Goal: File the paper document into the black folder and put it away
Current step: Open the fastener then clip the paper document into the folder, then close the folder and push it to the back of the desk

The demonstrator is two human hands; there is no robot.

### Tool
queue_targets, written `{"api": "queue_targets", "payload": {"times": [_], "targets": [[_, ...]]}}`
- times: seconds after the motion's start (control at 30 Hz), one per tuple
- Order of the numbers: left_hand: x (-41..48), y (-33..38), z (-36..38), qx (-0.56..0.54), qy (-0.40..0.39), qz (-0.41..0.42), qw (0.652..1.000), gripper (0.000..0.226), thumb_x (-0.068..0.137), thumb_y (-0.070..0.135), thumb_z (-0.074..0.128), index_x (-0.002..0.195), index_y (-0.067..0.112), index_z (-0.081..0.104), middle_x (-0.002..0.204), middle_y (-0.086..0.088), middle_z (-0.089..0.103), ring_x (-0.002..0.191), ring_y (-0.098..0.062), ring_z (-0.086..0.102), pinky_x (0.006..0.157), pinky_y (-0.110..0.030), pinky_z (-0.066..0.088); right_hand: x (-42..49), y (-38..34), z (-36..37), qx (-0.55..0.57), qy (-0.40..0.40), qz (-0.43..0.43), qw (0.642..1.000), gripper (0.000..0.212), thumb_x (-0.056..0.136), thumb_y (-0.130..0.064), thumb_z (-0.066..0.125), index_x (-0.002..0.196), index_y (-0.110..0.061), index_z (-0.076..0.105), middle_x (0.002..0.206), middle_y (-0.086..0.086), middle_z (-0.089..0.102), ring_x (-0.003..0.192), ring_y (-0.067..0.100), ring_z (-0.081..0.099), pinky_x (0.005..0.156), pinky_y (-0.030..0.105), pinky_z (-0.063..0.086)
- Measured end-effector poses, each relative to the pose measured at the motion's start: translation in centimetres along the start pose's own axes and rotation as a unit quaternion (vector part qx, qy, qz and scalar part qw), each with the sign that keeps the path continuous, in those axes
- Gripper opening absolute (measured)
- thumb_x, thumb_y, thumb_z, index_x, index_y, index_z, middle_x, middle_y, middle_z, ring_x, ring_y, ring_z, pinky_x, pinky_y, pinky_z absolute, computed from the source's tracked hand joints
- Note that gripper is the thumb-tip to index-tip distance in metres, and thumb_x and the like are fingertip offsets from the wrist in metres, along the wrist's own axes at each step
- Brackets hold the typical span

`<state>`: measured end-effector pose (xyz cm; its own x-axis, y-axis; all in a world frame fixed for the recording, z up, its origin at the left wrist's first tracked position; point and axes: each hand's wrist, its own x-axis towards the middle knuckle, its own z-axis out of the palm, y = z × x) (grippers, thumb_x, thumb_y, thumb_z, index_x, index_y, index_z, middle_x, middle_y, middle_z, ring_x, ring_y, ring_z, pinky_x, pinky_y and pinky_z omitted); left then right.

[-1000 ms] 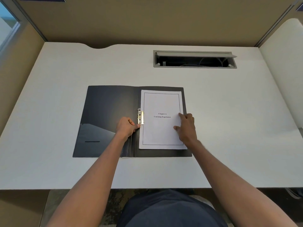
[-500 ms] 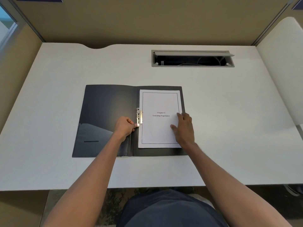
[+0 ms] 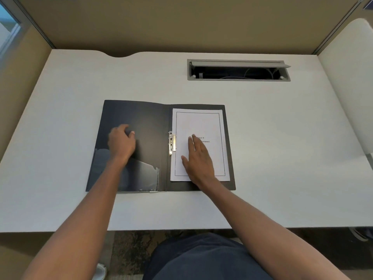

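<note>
The black folder [image 3: 141, 118] lies open flat on the white desk. A white paper document [image 3: 201, 122] with a printed border rests on the folder's right half, its left edge under the silver metal clip [image 3: 171, 143] at the spine. My right hand [image 3: 198, 158] lies flat on the paper, fingers spread, covering part of the printed title. My left hand [image 3: 121, 141] hovers over or rests on the folder's left cover, fingers loosely curled, holding nothing. A clear pocket [image 3: 141, 176] sits at the lower left inside cover.
The white desk [image 3: 282, 148] has a grey cable slot [image 3: 238, 70] with its lid raised at the back right. Tan partition walls [image 3: 181, 23] enclose the back and left. A white curved panel [image 3: 351, 77] stands at the right. My lap is below the desk's front edge.
My left hand left the metal clip and moved left onto the folder's left cover. My right hand slid left and flattened on the middle of the paper.
</note>
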<state>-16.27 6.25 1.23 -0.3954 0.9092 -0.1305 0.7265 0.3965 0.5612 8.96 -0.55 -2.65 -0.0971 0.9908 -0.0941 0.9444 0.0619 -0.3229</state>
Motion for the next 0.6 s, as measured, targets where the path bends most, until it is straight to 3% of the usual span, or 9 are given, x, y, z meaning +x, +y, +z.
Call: {"api": "queue_targets", "payload": {"times": [0.1,0.2,0.37,0.5,0.6], "targets": [[1.3,-1.8,-1.5,0.089,0.023,-0.028,0.995,0.058,0.1,0.03,0.057,0.152,0.008,0.042,0.15,-0.027,0.044,0.138,-0.047,0.04,0.111,-0.057,0.034,-0.4,-0.6,0.7,-0.015,-0.026,-0.008,1.0,0.074,0.105,-0.04,0.043,0.162,-0.007,0.009,0.171,0.011,0.007,0.158,0.026,0.01,0.124,0.032,0.003],[2.3,-3.1,-2.5,0.1,0.005,-0.086,0.991,0.066,0.102,0.037,0.052,0.157,0.009,0.029,0.153,-0.029,0.039,0.14,-0.049,0.036,0.113,-0.061,0.031,-0.7,-0.8,1.1,-0.03,-0.051,-0.016,0.998,0.072,0.106,-0.04,0.04,0.162,-0.008,0.008,0.171,0.011,0.005,0.158,0.026,0.008,0.126,0.035,0.005],[3.4,-3.8,-3.5,0.013,-0.022,-0.112,0.993,0.056,0.099,0.032,0.057,0.143,0.001,0.041,0.142,-0.027,0.053,0.133,-0.048,0.048,0.107,-0.056,0.043,-0.9,-0.9,1.3,-0.054,-0.086,-0.02,0.995,0.069,0.107,-0.04,0.037,0.161,-0.007,0.01,0.17,0.014,0.005,0.158,0.029,0.008,0.129,0.04,0.012],[3.4,-3.7,-4.0,0.064,-0.009,-0.16,0.985,0.05,0.095,0.031,0.058,0.133,0.0,0.05,0.136,-0.027,0.056,0.127,-0.047,0.051,0.106,-0.054,0.044,-0.8,-0.9,1.5,-0.071,-0.097,-0.021,0.992,0.068,0.108,-0.041,0.034,0.161,-0.006,0.008,0.17,0.015,0.003,0.158,0.031,0.005,0.129,0.042,0.011],[3.6,-4.2,-4.3,-0.003,-0.019,-0.193,0.981,0.044,0.094,0.031,0.06,0.124,-0.001,0.058,0.13,-0.026,0.061,0.117,-0.048,0.058,0.099,-0.052,0.051,-0.8,-0.9,1.6,-0.083,-0.1,-0.02,0.991,0.069,0.108,-0.041,0.033,0.161,-0.006,0.007,0.17,0.015,0.002,0.158,0.031,0.003,0.129,0.042,0.01]]}}
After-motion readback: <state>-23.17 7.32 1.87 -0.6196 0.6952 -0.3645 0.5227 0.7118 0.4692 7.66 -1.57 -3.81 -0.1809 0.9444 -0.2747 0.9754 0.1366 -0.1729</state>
